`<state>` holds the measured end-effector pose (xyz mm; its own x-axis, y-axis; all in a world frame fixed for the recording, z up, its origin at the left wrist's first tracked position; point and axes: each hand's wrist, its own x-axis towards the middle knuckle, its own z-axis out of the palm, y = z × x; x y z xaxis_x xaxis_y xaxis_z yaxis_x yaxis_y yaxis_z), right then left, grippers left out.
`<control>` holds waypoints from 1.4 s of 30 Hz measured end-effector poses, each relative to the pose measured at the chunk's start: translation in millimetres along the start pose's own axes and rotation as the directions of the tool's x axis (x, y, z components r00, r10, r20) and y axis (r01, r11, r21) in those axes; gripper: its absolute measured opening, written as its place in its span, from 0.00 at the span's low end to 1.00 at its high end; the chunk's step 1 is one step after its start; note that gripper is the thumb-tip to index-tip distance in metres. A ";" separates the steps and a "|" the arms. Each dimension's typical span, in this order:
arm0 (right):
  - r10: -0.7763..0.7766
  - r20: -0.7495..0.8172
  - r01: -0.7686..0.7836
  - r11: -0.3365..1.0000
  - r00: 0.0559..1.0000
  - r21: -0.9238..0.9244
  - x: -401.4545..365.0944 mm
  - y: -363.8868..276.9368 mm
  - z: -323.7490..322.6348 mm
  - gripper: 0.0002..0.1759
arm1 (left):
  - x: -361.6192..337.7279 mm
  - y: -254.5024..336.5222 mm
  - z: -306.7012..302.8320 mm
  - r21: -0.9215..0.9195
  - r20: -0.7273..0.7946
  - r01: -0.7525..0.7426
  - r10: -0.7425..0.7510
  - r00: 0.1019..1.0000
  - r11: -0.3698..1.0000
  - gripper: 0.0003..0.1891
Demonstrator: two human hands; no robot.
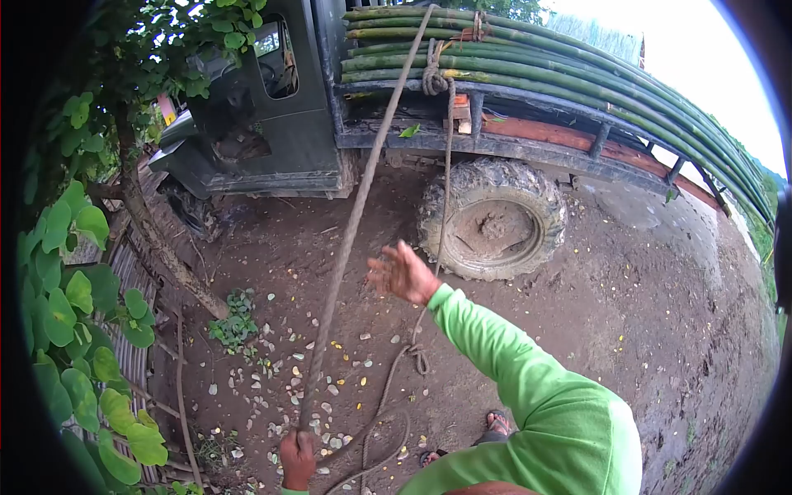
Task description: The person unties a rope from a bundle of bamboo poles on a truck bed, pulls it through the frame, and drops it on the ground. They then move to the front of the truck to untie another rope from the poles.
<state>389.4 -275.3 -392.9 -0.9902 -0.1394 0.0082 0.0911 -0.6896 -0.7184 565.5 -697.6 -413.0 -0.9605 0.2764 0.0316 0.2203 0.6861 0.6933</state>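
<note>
Our left hand [297, 458], low in view, is clenched around the rope [346, 239]; the rope runs taut from it up over the bamboo poles [577, 62] stacked on the truck [280, 124]; our right hand [402, 272], fingers spread and gripping nothing, is raised just beside a second strand [445, 181] that hangs from a knot [434, 78] at the truck bed; we note slack loops [388, 429] on the dirt ground [643, 313], and a muddy wheel [492, 219] beyond.
</note>
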 end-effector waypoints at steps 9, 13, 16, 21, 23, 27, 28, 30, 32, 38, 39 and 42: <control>-0.241 -0.021 0.242 0.968 0.970 0.071 118.2 -161.3 50.4 0.18 | -108.1 -94.5 -22.9 0.160 0.110 0.523 -0.542 0.833 0.837 0.26; -0.267 -0.289 0.234 0.962 0.919 -0.144 126.9 -161.0 63.1 0.16 | -125.6 -129.3 -33.7 0.199 0.088 0.631 -0.655 0.751 0.750 0.29; -0.590 -0.470 0.296 0.775 0.656 -0.559 113.8 -79.2 75.6 0.23 | -117.1 -157.6 -43.7 0.228 0.079 0.681 -0.710 0.700 0.696 0.32; -0.456 -0.332 0.129 0.725 0.825 -0.676 24.2 87.6 121.9 0.27 | 16.2 -142.4 -42.7 0.083 0.063 0.582 -0.587 0.807 0.809 0.38; -0.312 -0.112 0.126 0.649 0.943 -0.750 4.2 173.0 109.5 0.35 | 110.2 -75.5 -18.9 -0.214 0.078 0.305 -0.295 0.952 0.928 0.42; -0.121 0.245 0.272 0.511 0.962 -0.815 -57.1 277.2 82.6 0.51 | 222.9 71.0 18.6 -0.533 0.494 0.361 -0.065 0.867 0.766 0.38; 0.155 0.268 0.180 0.429 0.951 -0.885 -75.0 257.4 90.8 0.53 | 215.6 80.5 22.2 -0.537 0.469 0.320 -0.039 0.882 0.781 0.34; 0.453 0.331 0.154 0.383 0.828 -0.911 -104.3 232.4 80.5 0.57 | 185.8 89.6 21.3 -0.528 0.430 0.243 0.009 0.903 0.813 0.26; 0.492 0.509 0.231 0.519 0.706 -0.823 -101.8 242.4 35.7 0.59 | 136.3 50.5 21.2 -0.534 0.257 0.155 -0.016 0.966 0.831 0.21; -0.013 0.124 0.010 1.000 0.992 0.021 1.9 31.0 7.5 0.52 | -57.6 -82.5 -37.6 -0.054 -0.006 0.111 -0.111 0.994 0.992 0.20; -0.088 0.053 0.084 0.994 0.995 0.069 23.9 -11.0 22.7 0.54 | -89.9 -109.2 -44.9 0.055 0.012 0.236 -0.237 0.971 0.970 0.20; -0.056 -0.054 0.054 0.998 0.997 -0.041 92.2 -97.5 44.5 0.47 | -132.2 -120.1 -55.3 0.120 0.005 0.567 -0.572 0.820 0.815 0.21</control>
<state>293.9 -252.5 -291.2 -0.9980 -0.0619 0.0112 0.0329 -0.6665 -0.7448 656.6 -853.7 -460.7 -0.9131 -0.1618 -0.3743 -0.3447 0.7967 0.4964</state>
